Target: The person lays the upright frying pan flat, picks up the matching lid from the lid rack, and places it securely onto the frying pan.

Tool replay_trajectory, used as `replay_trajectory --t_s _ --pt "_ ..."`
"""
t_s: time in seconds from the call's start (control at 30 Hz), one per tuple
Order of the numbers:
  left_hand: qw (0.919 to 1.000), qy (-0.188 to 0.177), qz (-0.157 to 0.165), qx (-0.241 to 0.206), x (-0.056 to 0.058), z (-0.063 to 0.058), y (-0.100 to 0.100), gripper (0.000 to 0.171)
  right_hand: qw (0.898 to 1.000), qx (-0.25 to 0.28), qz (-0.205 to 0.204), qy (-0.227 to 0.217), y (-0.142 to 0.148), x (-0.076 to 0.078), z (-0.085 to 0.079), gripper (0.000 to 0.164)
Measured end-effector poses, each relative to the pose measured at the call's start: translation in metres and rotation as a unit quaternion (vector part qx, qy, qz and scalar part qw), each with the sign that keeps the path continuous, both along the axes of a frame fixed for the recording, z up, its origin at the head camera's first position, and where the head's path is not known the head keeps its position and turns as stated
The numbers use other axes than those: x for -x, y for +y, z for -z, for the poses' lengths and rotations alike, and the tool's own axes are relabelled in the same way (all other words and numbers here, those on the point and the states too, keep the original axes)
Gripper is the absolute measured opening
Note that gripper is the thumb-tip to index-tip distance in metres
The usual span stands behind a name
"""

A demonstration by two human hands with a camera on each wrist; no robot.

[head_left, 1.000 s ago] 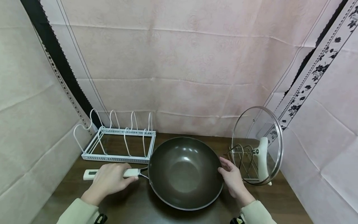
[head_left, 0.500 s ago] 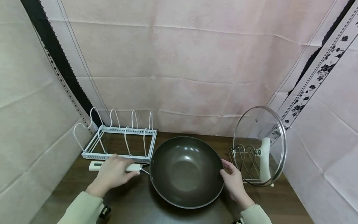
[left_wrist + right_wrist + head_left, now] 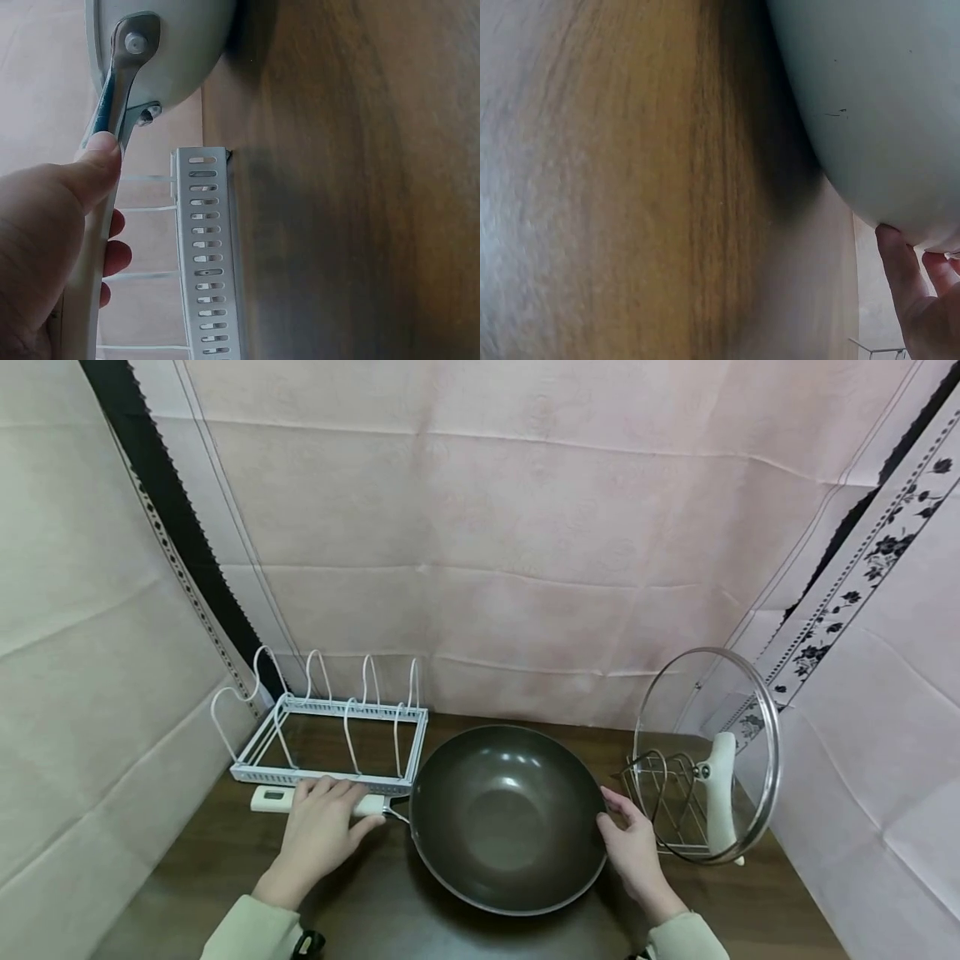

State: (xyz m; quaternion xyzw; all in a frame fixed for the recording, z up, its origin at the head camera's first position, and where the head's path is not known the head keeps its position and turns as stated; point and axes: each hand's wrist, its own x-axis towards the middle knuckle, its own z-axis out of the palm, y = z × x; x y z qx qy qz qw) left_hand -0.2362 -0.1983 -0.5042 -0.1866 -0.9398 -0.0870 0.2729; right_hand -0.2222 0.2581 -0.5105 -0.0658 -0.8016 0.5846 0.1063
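Note:
A dark-lined wok [image 3: 510, 835] rests on the wooden table with its open side up. Its white handle [image 3: 272, 799] points left. My left hand [image 3: 321, 835] holds this handle from above; in the left wrist view the thumb lies along the handle [image 3: 81, 315] and the fingertips show round its far side. At the opposite edge, my right hand [image 3: 633, 850] touches the wok's right side. The right wrist view has its digits fairly straight against the pale outer wall [image 3: 885, 112]. Part of that hand is cut off there.
A white dish rack [image 3: 322, 774] with upright loops stands behind the handle, very close to it. On the right, a glass lid [image 3: 768, 752] with a white handle stands in a small wire rack [image 3: 678, 797]. Cloth walls [image 3: 525, 527] enclose the back and both sides.
The left hand and handle have swung slightly back toward the white rack. The whole scene has drifted a little right in view. Both hands keep their contact with the wok.

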Motion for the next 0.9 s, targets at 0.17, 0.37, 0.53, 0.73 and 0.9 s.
replay_trajectory --t_s 0.17,0.37,0.53,0.73,0.9 --pt "0.9999 0.004 0.005 -0.01 0.0011 -0.0018 -0.0006 0.049 1.0 -0.002 0.004 0.003 -0.0017 -0.0019 -0.0002 0.04" --pt "0.9997 0.003 0.009 -0.022 0.0044 -0.0004 0.0003 0.049 1.0 0.001 0.006 0.004 -0.0014 -0.0051 0.0001 0.04" --pt "0.9997 -0.003 0.004 -0.023 0.0048 0.0014 0.0004 0.05 1.0 0.004 0.007 0.003 -0.0009 -0.0042 0.001 0.04" --pt "0.9997 -0.007 0.005 -0.025 0.0043 0.0014 -0.0001 0.05 1.0 0.0 0.003 -0.012 -0.0013 -0.0046 0.0016 0.042" --pt "0.9988 -0.013 0.02 -0.044 0.0031 -0.0007 0.001 0.043 1.0 -0.01 -0.003 -0.02 -0.0016 -0.0075 -0.003 0.042"
